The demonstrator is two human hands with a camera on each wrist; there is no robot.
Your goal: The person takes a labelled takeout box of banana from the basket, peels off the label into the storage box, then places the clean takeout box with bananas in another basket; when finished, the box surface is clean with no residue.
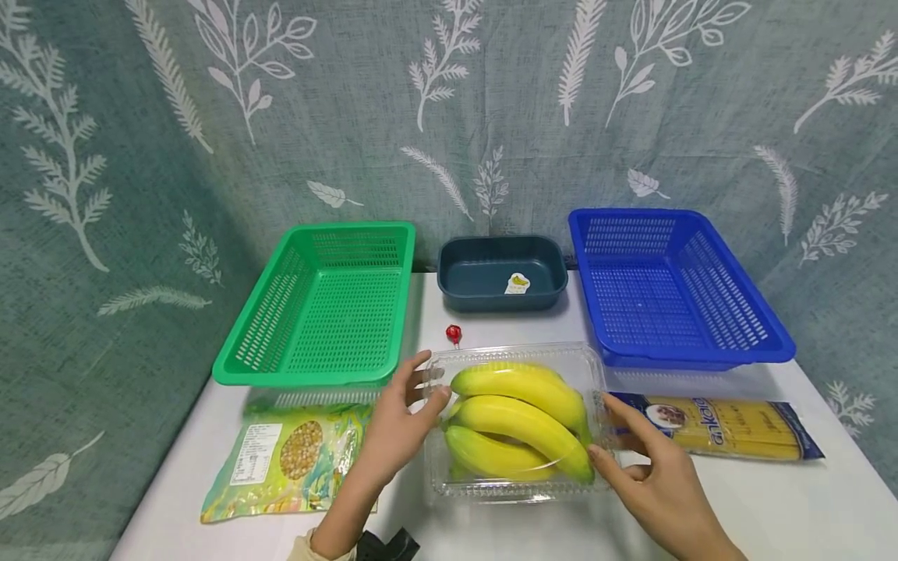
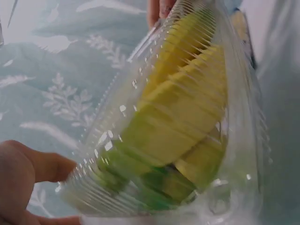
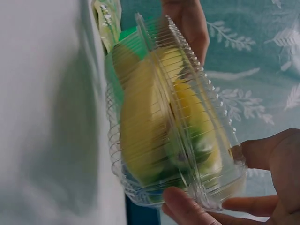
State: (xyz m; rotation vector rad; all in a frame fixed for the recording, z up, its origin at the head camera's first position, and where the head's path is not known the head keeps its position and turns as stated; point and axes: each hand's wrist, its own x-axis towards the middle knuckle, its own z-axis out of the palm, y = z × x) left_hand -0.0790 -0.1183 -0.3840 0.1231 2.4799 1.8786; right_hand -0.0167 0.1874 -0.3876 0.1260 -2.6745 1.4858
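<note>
A clear plastic clamshell container (image 1: pixel 515 491) full of yellow bananas (image 1: pixel 519 417) with greenish tips is between my two hands, over the front middle of the table. My left hand (image 1: pixel 401 425) grips its left side, thumb at the lid's edge and fingers round the far left corner. On the opposite side my right hand (image 1: pixel 659 479) holds the right edge between thumb and fingers. In the right wrist view the lid and base of the container (image 3: pixel 173 122) look closed together, with bananas (image 3: pixel 140 126) pressed inside. Ribbed plastic partly blurs the bananas (image 2: pixel 173 112) in the left wrist view.
Behind stand a green basket (image 1: pixel 403 312), a dark teal tray (image 1: pixel 477 276) with a banana sticker, and a blue basket (image 1: pixel 737 300). A red lollipop (image 1: pixel 454 334) lies beyond the container. A green corn-kernel bag (image 1: pixel 281 467) lies left, a spaghetti pack (image 1: pixel 730 427) right.
</note>
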